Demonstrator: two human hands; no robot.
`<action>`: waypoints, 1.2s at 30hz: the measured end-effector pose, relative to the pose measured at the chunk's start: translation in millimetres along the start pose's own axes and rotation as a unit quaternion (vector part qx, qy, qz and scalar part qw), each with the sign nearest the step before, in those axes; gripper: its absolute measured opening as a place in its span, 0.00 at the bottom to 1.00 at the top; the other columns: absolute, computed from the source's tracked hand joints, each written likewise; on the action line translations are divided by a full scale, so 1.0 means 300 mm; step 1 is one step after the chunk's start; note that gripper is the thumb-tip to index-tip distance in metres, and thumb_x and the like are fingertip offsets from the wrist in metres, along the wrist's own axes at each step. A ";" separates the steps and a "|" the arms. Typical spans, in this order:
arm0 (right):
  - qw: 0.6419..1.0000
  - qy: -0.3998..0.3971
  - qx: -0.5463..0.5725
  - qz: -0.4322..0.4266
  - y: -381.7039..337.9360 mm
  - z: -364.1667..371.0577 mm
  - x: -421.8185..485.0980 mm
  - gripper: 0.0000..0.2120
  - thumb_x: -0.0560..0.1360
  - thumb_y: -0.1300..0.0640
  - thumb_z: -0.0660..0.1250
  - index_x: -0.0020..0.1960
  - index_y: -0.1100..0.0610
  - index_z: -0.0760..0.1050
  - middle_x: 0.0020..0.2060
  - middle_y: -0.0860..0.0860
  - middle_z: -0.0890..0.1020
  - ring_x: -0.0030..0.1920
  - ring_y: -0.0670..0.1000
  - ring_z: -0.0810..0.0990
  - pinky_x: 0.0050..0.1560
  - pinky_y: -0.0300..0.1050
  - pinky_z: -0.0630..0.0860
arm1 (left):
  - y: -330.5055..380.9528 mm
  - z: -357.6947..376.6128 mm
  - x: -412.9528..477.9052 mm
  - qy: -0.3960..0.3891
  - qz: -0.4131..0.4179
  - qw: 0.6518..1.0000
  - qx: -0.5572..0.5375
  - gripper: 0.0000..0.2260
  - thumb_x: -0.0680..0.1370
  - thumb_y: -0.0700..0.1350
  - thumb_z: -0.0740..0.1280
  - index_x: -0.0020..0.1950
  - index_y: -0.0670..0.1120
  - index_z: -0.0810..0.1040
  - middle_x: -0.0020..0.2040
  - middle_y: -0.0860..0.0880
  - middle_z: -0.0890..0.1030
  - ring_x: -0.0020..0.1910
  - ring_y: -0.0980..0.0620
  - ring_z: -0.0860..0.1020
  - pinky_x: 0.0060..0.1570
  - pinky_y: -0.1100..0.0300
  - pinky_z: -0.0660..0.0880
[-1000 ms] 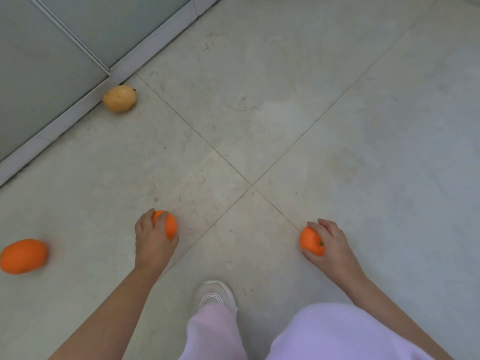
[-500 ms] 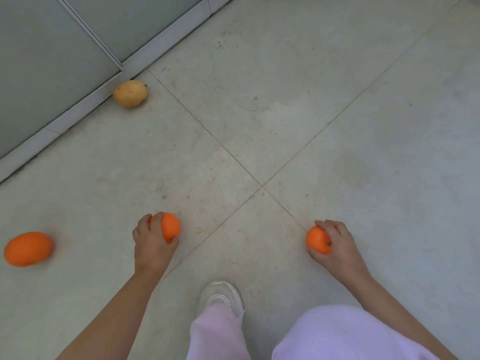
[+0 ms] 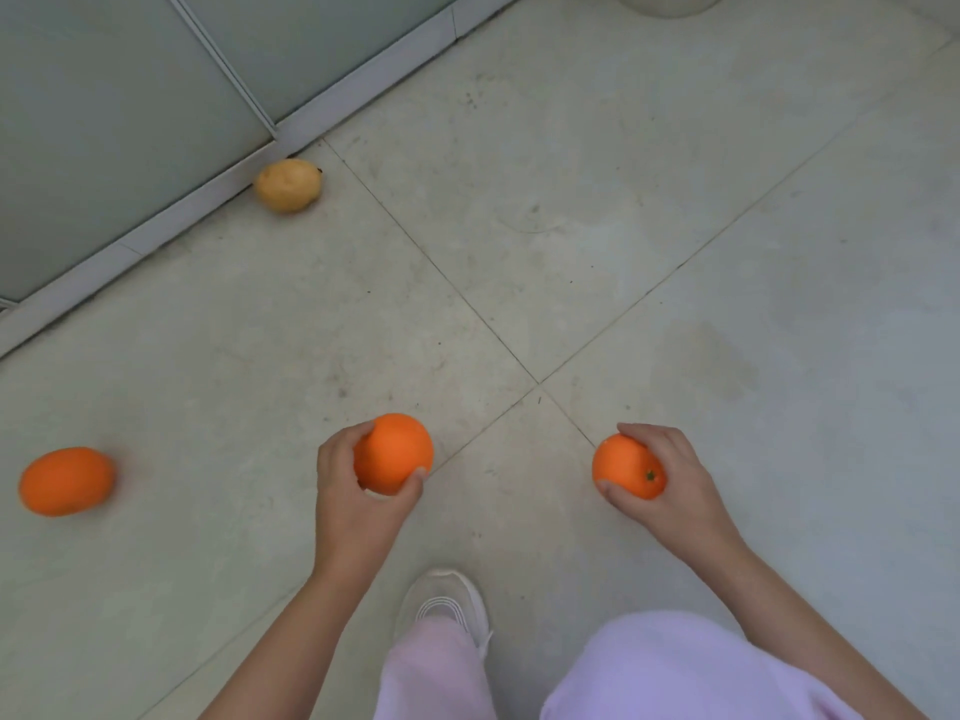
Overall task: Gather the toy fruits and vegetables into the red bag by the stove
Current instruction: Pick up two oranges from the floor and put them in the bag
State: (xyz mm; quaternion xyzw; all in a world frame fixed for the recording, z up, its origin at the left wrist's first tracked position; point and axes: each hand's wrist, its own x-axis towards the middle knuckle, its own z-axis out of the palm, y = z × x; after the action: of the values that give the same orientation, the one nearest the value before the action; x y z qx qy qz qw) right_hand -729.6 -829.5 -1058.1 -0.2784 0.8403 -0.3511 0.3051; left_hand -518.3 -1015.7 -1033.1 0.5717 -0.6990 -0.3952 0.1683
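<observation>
My left hand (image 3: 358,491) is shut on a toy orange (image 3: 393,452), held a little above the tiled floor. My right hand (image 3: 670,485) is shut on a second toy orange (image 3: 626,467) whose green stem mark faces me. A third orange fruit (image 3: 66,480), oval in shape, lies on the floor at the far left. A pale yellow toy fruit (image 3: 287,185) rests against the base of the glass door. The red bag is not in view.
A glass door with a grey frame (image 3: 322,111) runs diagonally across the top left. My white shoe (image 3: 444,602) and pink trousers (image 3: 665,667) fill the bottom. A pale round container (image 3: 670,2) shows at the top edge.
Both hands have lifted their oranges off the floor and come closer to the camera. The view has shifted, so the floor fruits sit further right in the frame.
</observation>
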 end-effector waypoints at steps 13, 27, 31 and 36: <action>0.997 -0.007 0.080 0.012 -0.337 -0.132 -0.111 0.26 0.64 0.60 0.76 0.58 0.48 0.72 0.55 0.47 0.72 0.54 0.37 0.71 0.49 0.21 0.62 | 0.316 -0.142 -0.056 -0.056 -0.090 0.989 -0.103 0.23 0.67 0.37 0.75 0.56 0.54 0.71 0.58 0.52 0.71 0.56 0.50 0.73 0.41 0.64 0.72; 0.981 0.112 0.156 0.034 -0.938 -0.532 -0.517 0.25 0.63 0.57 0.75 0.57 0.46 0.71 0.54 0.41 0.71 0.54 0.31 0.69 0.50 0.21 0.64 | 0.898 -0.559 -0.465 -0.073 -0.112 0.978 -0.160 0.23 0.66 0.35 0.76 0.52 0.55 0.73 0.52 0.58 0.74 0.52 0.59 0.75 0.37 0.73 0.74; 0.968 0.145 0.199 0.039 -1.133 -0.648 -0.618 0.24 0.61 0.49 0.72 0.55 0.40 0.70 0.54 0.40 0.73 0.54 0.33 0.71 0.49 0.23 0.65 | 1.064 -0.667 -0.594 -0.076 -0.110 0.970 -0.203 0.22 0.60 0.43 0.76 0.51 0.55 0.74 0.54 0.54 0.76 0.53 0.56 0.76 0.37 0.74 0.73; 0.959 0.147 0.242 0.010 -1.350 -0.805 -0.736 0.24 0.59 0.43 0.69 0.55 0.40 0.71 0.55 0.41 0.74 0.55 0.36 0.73 0.49 0.25 0.68 | 1.261 -0.821 -0.702 -0.048 -0.110 0.955 -0.271 0.24 0.56 0.48 0.76 0.50 0.53 0.75 0.52 0.53 0.77 0.49 0.52 0.78 0.37 0.68 0.75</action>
State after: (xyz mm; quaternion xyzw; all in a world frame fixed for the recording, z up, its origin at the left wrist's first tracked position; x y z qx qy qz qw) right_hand -652.4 -819.8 -543.2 -0.1332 0.7686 -0.5779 0.2401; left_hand -540.1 -895.2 -550.3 0.5580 -0.5060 -0.6130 0.2385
